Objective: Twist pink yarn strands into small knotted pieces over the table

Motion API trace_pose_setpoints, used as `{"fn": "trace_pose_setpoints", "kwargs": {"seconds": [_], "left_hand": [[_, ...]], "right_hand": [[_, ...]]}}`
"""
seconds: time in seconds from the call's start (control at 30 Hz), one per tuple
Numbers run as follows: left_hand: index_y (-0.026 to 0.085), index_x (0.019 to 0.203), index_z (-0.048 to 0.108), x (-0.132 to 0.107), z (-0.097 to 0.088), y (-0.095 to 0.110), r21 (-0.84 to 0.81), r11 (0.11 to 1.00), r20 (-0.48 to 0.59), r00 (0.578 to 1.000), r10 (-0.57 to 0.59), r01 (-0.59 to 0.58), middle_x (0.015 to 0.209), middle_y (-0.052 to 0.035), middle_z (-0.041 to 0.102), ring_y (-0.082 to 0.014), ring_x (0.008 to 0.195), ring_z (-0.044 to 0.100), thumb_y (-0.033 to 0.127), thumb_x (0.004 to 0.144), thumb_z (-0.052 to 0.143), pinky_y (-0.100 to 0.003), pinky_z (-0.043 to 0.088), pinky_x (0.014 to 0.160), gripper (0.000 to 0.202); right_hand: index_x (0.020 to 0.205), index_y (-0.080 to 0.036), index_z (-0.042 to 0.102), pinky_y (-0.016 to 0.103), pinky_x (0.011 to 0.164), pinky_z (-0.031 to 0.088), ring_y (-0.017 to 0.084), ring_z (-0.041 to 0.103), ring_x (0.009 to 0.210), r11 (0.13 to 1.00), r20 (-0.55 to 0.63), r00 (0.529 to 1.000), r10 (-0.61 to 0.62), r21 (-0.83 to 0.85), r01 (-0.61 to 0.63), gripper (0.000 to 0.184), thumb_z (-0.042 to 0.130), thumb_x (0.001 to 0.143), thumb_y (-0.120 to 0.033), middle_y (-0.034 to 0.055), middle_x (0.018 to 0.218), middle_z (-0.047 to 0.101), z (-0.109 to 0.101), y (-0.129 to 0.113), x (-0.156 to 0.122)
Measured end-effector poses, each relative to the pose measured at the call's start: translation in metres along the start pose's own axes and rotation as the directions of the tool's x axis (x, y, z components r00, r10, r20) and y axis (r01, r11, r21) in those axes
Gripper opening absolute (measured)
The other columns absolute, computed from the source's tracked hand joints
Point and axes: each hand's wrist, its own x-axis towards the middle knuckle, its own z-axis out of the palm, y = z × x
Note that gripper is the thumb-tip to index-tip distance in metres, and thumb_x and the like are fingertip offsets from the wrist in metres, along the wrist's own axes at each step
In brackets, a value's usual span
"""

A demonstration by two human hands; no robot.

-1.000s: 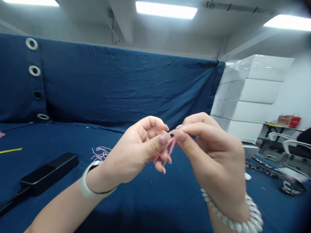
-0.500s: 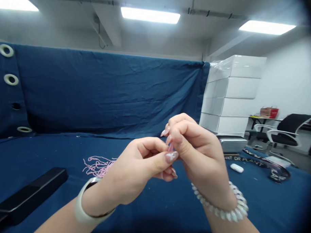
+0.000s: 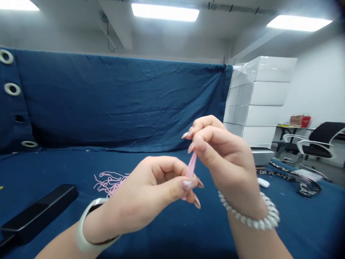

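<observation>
A short, narrow pink strip [image 3: 191, 165] is stretched upright between my two hands; whether it is cord, ribbon or film I cannot make out. My left hand [image 3: 160, 186] pinches its lower end between thumb and fingers, and a light band circles that wrist. At its upper end the thumb and index finger of my right hand [image 3: 224, 154] are closed together, with a clear coiled band on the wrist. Behind my left hand a tangle of pink strings [image 3: 110, 181] lies on the blue cloth, partly covered by the hand.
To the left lies a long black box [image 3: 41, 211] with a cable. On the right are a white mouse-like object [image 3: 263, 182] and a black printed strap [image 3: 278, 174]. Stacked white boxes [image 3: 269, 92] and an office chair [image 3: 317, 143] stand behind, beside a blue curtain [image 3: 117, 101].
My right hand has moved up and to the right, away from my left hand. More of the pink strip now shows between them. The view has shifted slightly.
</observation>
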Motion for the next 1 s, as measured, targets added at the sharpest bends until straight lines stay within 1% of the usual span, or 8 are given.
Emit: {"fn": "trace_pose_setpoints", "kwargs": {"seconds": [0.1,0.2,0.4,0.53,0.67,0.73,0.93,1.0], "left_hand": [[0.018,0.078,0.067,-0.004,-0.001,0.006,0.370,0.927,-0.142,0.982,0.122,-0.061,0.068,-0.0008,0.066,-0.0130,0.065,0.060,0.029,0.083,0.059,-0.022,0.046,0.063,0.014],[0.020,0.080,0.066,-0.007,-0.002,0.009,0.657,0.743,-0.161,0.939,0.304,-0.128,0.072,-0.0009,0.065,-0.0138,0.067,0.057,0.024,0.084,0.056,-0.024,0.044,0.064,0.011],[0.021,0.079,0.063,-0.007,-0.005,0.003,0.808,0.487,-0.059,0.776,0.628,-0.332,0.100,-0.0068,0.060,-0.0197,0.090,0.055,0.015,0.079,0.059,-0.028,0.046,0.074,0.007],[0.022,0.079,0.067,-0.007,-0.006,0.000,0.738,0.539,-0.103,0.723,0.683,-0.405,0.099,-0.0070,0.061,-0.0193,0.086,0.057,0.017,0.078,0.062,-0.029,0.048,0.072,0.007],[0.024,0.080,0.068,-0.006,-0.009,0.001,0.550,0.706,-0.173,0.767,0.618,-0.446,0.089,-0.0038,0.066,-0.0158,0.075,0.060,0.022,0.081,0.062,-0.026,0.050,0.066,0.007],[0.025,0.082,0.069,-0.005,-0.012,0.002,0.504,0.731,-0.208,0.757,0.620,-0.460,0.083,-0.0026,0.067,-0.0158,0.074,0.061,0.024,0.079,0.065,-0.025,0.050,0.064,0.005],[0.029,0.083,0.072,0.001,-0.015,0.003,0.678,0.601,-0.283,0.605,0.744,-0.422,0.082,0.0014,0.069,-0.0153,0.077,0.061,0.011,0.071,0.071,-0.027,0.050,0.073,0.022],[0.029,0.081,0.072,0.003,-0.015,0.003,0.677,0.605,-0.313,0.579,0.752,-0.420,0.081,0.0021,0.069,-0.0149,0.079,0.062,0.010,0.071,0.071,-0.027,0.050,0.075,0.022]], "right_hand": [[0.070,-0.018,0.061,0.032,0.081,0.047,0.016,0.055,0.088,0.999,-0.081,0.996,0.043,0.002,-0.043,0.017,0.055,0.085,-0.022,0.0039,0.089,0.053,0.004,0.012,0.003],[0.070,-0.018,0.060,0.032,0.081,0.046,0.016,0.054,0.088,0.996,-0.135,0.987,0.086,-0.001,-0.087,0.017,0.054,0.086,-0.022,0.0033,0.087,0.052,0.008,0.021,0.004],[0.068,-0.017,0.058,0.026,0.070,0.043,0.012,0.051,0.075,0.983,-0.037,0.984,0.175,0.055,-0.173,0.019,0.054,0.086,-0.022,0.0013,0.081,0.051,0.017,0.025,0.005],[0.063,-0.016,0.052,0.024,0.062,0.040,0.010,0.046,0.067,0.949,0.052,0.966,0.253,0.178,-0.259,0.022,0.055,0.084,-0.022,-0.0001,0.077,0.049,0.021,0.024,0.004],[0.062,-0.016,0.052,0.024,0.059,0.039,0.009,0.045,0.065,0.915,0.102,0.958,0.269,0.284,-0.287,0.023,0.055,0.084,-0.024,-0.0004,0.077,0.047,0.023,0.024,0.003],[0.062,-0.016,0.052,0.025,0.060,0.039,0.009,0.045,0.065,0.917,0.084,0.962,0.259,0.292,-0.273,0.024,0.055,0.084,-0.024,0.0000,0.078,0.047,0.024,0.026,0.002],[0.067,-0.016,0.053,0.027,0.066,0.041,0.011,0.046,0.069,0.925,0.040,0.959,0.279,0.256,-0.280,0.020,0.053,0.085,-0.026,0.0002,0.075,0.048,0.026,0.031,0.001],[0.067,-0.017,0.054,0.027,0.067,0.041,0.011,0.046,0.069,0.934,0.002,0.963,0.269,0.243,-0.262,0.020,0.053,0.086,-0.025,0.0000,0.074,0.048,0.026,0.031,0.001]]}}
